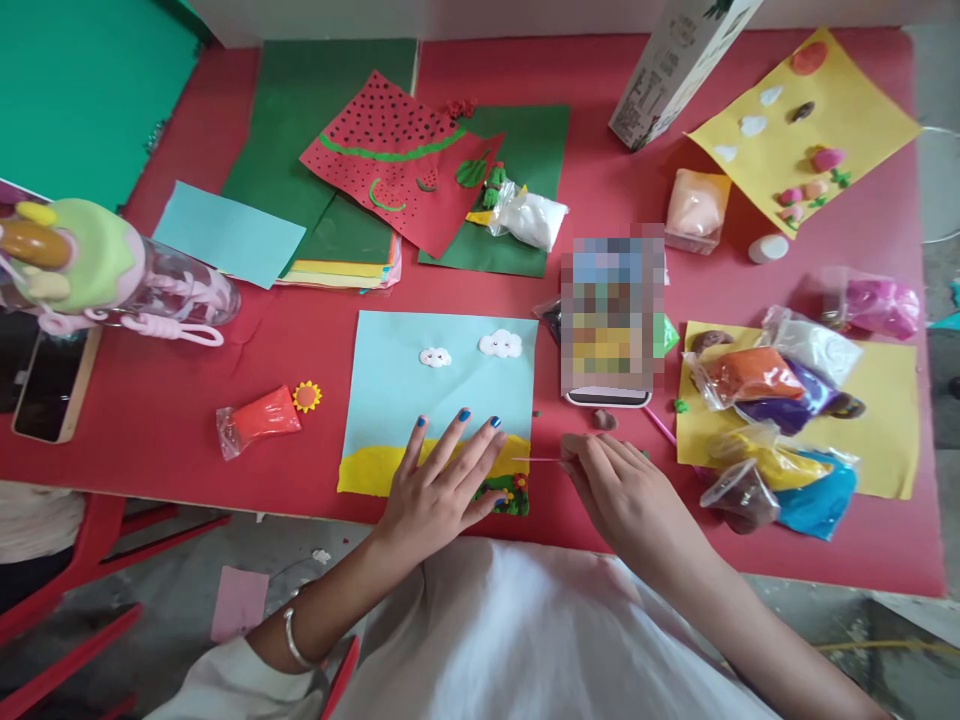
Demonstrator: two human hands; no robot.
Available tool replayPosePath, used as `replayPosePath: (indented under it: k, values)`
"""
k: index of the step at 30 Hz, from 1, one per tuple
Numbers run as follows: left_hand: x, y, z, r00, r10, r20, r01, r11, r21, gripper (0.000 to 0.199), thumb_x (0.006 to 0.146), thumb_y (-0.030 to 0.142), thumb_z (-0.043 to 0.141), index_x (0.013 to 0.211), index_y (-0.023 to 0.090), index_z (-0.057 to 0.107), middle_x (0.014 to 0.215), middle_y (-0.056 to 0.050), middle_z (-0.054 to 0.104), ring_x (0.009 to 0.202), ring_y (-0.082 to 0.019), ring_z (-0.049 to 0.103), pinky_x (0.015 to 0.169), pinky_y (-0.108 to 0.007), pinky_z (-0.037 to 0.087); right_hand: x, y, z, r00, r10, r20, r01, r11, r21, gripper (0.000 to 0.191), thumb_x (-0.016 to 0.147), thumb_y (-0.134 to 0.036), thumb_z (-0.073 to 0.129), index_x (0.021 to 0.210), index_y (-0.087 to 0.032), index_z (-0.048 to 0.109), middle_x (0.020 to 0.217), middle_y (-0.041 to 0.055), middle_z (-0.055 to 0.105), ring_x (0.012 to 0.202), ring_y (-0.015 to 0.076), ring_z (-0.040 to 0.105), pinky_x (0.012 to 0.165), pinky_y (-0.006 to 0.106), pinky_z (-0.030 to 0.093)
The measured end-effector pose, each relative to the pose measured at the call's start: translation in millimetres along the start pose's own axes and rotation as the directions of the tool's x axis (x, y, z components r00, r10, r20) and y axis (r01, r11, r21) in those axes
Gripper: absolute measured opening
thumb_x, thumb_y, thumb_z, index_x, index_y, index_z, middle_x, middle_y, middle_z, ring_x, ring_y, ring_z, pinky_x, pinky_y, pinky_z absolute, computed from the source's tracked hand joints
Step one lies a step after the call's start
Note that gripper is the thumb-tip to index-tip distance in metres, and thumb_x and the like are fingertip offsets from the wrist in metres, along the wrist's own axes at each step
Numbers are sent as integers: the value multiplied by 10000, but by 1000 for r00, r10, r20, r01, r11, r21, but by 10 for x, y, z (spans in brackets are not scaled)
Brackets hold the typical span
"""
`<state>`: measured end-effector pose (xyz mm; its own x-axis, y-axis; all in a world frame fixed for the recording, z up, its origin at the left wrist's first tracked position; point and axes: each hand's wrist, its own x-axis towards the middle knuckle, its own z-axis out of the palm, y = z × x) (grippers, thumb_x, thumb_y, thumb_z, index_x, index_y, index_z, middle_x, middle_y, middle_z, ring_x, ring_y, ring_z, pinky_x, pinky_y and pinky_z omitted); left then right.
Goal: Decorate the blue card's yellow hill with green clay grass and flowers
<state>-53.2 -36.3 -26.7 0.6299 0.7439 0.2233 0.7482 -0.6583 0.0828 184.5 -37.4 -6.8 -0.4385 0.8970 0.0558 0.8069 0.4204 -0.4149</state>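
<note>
- The left hand lies palm-down with fingers spread over a light-blue sheet, central in the frame, hiding part of its yellow band.
- The right hand, just right of the sheet, has its fingers pressed together, pinching a thin pink stick that points left over the yellow band.
- Two white clouds sit on the sheet's upper half, and a flowered green patch fills its lower right corner.
- The red bench spans the frame; a pale wall rises behind it.
- Grey floor shows at lower left, with a red chair and a pink paper.
- A device, its screen pixelated, stands in the way just beyond the right hand, with a brown lump between.
- Bagged clay crowds a yellow sheet at right.
- A watermelon-patterned red sheet lies at upper centre, a tall carton at upper right.
- A lidded bottle lies at the left edge, above a phone.
</note>
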Motion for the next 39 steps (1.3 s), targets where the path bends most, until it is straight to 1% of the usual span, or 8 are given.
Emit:
replayPosePath:
  k: [6, 10, 14, 19, 24, 29, 33, 39]
  values:
    - [-152, 25, 27, 999, 40, -10, -40, 996, -83, 337, 972, 391, 486, 1242, 289, 662, 1339, -8, 634, 1463, -215, 299, 1245, -479, 101, 47, -22, 84, 1000, -25, 16, 24, 998, 56, 141, 993, -122, 406, 985, -177, 536, 809, 33, 608, 693, 170, 513, 660, 302, 408]
    - [-160, 20, 37, 998, 64, 8, -63, 993, -96, 324, 962, 407, 496, 1222, 327, 671, 1349, 17, 620, 1445, -219, 309, 1246, -480, 90, 66, -3, 143, 1000, -18, 4, 18, 997, 78, 239, 985, -116, 413, 1155, -160, 574, 876, 53, 638, 755, 186, 539, 733, 327, 452]
    - [-126, 18, 27, 997, 74, 27, -71, 994, -81, 322, 946, 412, 539, 1223, 319, 675, 1332, 9, 628, 1381, -239, 391, 1245, -488, 96, 64, 36, 168, 999, -30, 27, 27, 996, 85, 344, 992, -149, 408, 1293, -182, 571, 878, 60, 647, 768, 195, 539, 750, 341, 476]
    - [-94, 33, 15, 997, 64, 39, -61, 995, -74, 328, 937, 425, 570, 1235, 329, 667, 1276, 7, 652, 1311, -237, 458, 1244, -488, 114, 78, 29, 162, 1000, -14, 25, 11, 992, 124, 335, 994, -154, 414, 1268, -184, 605, 862, 55, 657, 763, 187, 524, 745, 333, 490]
    - [-53, 31, 35, 996, 61, 65, -57, 996, -65, 378, 916, 459, 597, 1276, 353, 637, 1324, -14, 614, 1316, -264, 457, 1224, -500, 176, 102, 18, 164, 1000, -5, 23, 1, 987, 163, 341, 987, -151, 414, 1259, -219, 608, 857, 47, 651, 760, 188, 526, 737, 325, 485]
    - [-88, -21, 20, 997, 53, 60, -45, 991, -129, 451, 944, 520, 509, 1336, 315, 600, 1336, -49, 614, 1306, -280, 461, 1213, -520, 179, 46, 55, 128, 999, 0, -42, 10, 976, 218, 317, 953, -115, 427, 1176, -215, 629, 854, 41, 642, 761, 186, 547, 795, 356, 469]
    - [-119, -47, 7, 998, 20, 55, -12, 990, -140, 408, 970, 461, 467, 1310, 301, 625, 1288, -45, 653, 1284, -265, 491, 1213, -500, 188, -49, 111, 96, 991, -118, -57, 129, 962, 241, 294, 913, -116, 468, 1123, -198, 657, 774, 28, 612, 714, 175, 499, 667, 311, 420]
    - [-21, -51, 2, 992, 125, 31, -122, 990, -77, 378, 992, 421, 458, 1283, 264, 642, 1248, -28, 685, 1213, -203, 568, 1236, -444, 153, -115, 166, 90, 967, -249, -54, 252, 965, 78, 376, 929, -119, 475, 1278, -154, 610, 719, 21, 561, 689, 170, 434, 598, 290, 322]
